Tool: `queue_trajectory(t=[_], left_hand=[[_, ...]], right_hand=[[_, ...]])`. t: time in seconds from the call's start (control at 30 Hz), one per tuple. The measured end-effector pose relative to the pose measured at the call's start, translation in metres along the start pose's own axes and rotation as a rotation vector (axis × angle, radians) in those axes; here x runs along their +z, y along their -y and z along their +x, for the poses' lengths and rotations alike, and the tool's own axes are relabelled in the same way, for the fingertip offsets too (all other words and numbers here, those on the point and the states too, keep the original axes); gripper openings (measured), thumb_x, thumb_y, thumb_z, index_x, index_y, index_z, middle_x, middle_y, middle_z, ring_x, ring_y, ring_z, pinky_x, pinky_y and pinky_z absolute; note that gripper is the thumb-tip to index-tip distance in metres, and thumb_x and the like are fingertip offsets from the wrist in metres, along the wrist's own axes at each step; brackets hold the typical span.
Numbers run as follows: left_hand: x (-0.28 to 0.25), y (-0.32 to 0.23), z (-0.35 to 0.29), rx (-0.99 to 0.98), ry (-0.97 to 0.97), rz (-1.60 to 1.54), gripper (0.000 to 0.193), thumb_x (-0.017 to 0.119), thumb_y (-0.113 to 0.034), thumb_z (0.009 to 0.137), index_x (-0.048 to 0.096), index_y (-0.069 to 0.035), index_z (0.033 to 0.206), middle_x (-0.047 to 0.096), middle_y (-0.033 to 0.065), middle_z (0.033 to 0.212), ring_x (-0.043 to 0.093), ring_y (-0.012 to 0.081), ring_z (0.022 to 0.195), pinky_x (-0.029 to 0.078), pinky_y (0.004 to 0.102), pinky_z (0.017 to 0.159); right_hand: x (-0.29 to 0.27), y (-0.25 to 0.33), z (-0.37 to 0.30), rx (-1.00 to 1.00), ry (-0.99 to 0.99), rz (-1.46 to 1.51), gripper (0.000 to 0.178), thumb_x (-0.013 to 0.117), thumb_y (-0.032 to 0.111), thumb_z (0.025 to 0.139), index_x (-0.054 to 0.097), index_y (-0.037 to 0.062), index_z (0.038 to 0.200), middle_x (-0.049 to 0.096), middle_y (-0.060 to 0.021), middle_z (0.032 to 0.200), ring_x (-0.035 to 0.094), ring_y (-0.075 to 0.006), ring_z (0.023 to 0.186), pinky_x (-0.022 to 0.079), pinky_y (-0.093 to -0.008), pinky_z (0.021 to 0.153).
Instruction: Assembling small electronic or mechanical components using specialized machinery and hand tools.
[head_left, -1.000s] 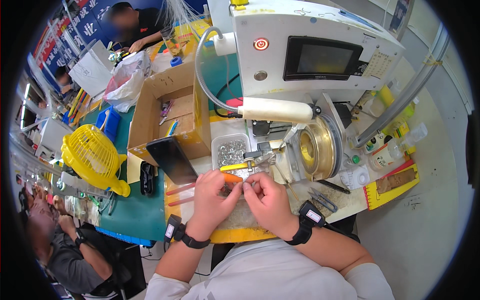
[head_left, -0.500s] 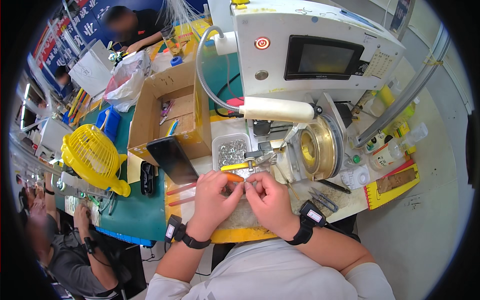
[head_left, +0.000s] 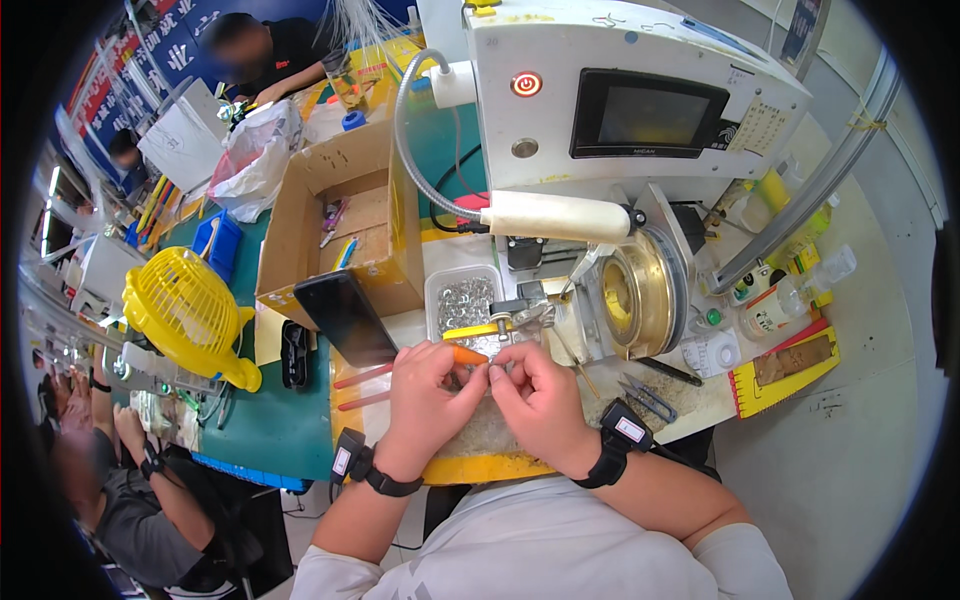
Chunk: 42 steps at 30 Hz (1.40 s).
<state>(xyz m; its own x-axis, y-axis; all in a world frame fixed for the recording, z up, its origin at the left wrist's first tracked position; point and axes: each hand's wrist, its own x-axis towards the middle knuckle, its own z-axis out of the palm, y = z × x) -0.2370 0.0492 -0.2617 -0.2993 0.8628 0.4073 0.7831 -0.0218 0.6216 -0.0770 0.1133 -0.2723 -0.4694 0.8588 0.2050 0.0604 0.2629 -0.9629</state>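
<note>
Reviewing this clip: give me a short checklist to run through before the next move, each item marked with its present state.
1. Both hands meet over the work: ok. The left hand and right hand touch fingertip to fingertip.
2. Orange-handled tool under control: ok, it sits against the left hand's fingers.
3. Small piece pinched between the fingertips: cannot tell, too small and hidden.
4. Clear tray of small metal parts close by: ok, just beyond the hands.
5. Brass wheel of the machine apart from the hands: ok.
6. Dark phone stable: cannot tell, it leans on the cardboard box.
</note>
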Motion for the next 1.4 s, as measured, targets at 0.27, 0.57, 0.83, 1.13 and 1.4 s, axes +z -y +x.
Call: queue_trajectory(t=[0.27,0.57,0.83,1.13,1.4], left_hand=[[-0.001,-0.001,0.000,-0.016,0.009,-0.053,0.015,0.084,-0.019,0.079,0.072,-0.010,0.082,0.060,0.0021,0.067,0.059,0.0230,0.065,0.039,0.0384,0.069],[-0.001,0.005,-0.001,0.097,0.043,-0.039,0.016,0.084,-0.017,0.077,0.070,-0.010,0.080,0.061,0.0027,0.066,0.059,0.0250,0.064,0.039,0.0389,0.066],[-0.022,-0.001,0.001,0.381,0.153,-0.150,0.013,0.084,-0.015,0.075,0.074,-0.013,0.084,0.058,0.0026,0.068,0.055,0.0254,0.065,0.037,0.0385,0.064],[-0.046,-0.062,0.032,0.428,0.313,-0.097,0.018,0.081,-0.021,0.084,0.074,-0.014,0.099,0.062,0.0001,0.077,0.059,0.0246,0.074,0.041,0.0384,0.070],[-0.042,-0.074,0.055,0.606,0.371,0.005,0.018,0.080,-0.018,0.084,0.064,-0.012,0.090,0.062,0.0017,0.079,0.058,0.0255,0.073,0.041,0.0381,0.065]], right_hand=[[0.001,-0.004,0.000,-0.002,0.012,-0.029,0.008,0.071,0.009,0.097,0.067,0.0043,0.103,0.057,-0.0033,0.063,0.053,-0.0135,0.053,0.043,-0.0318,0.052],[-0.002,-0.004,-0.003,-0.029,0.034,0.037,0.011,0.073,0.008,0.098,0.067,0.0025,0.106,0.057,-0.0005,0.064,0.049,-0.0089,0.053,0.041,-0.0287,0.051],[-0.015,0.013,-0.039,-0.202,0.044,0.467,0.010,0.058,-0.004,0.103,0.057,0.0008,0.112,0.065,-0.0137,0.109,0.065,-0.0109,0.075,0.052,-0.0250,0.066],[-0.082,0.064,-0.022,-0.353,0.243,-0.248,0.018,0.067,0.004,0.100,0.061,0.0034,0.117,0.070,-0.0151,0.093,0.070,-0.0352,0.079,0.056,-0.0414,0.068],[-0.092,0.081,-0.013,-0.165,0.274,-0.274,0.029,0.070,0.007,0.099,0.053,0.0045,0.122,0.073,-0.0160,0.094,0.074,-0.0351,0.078,0.057,-0.0437,0.067]])
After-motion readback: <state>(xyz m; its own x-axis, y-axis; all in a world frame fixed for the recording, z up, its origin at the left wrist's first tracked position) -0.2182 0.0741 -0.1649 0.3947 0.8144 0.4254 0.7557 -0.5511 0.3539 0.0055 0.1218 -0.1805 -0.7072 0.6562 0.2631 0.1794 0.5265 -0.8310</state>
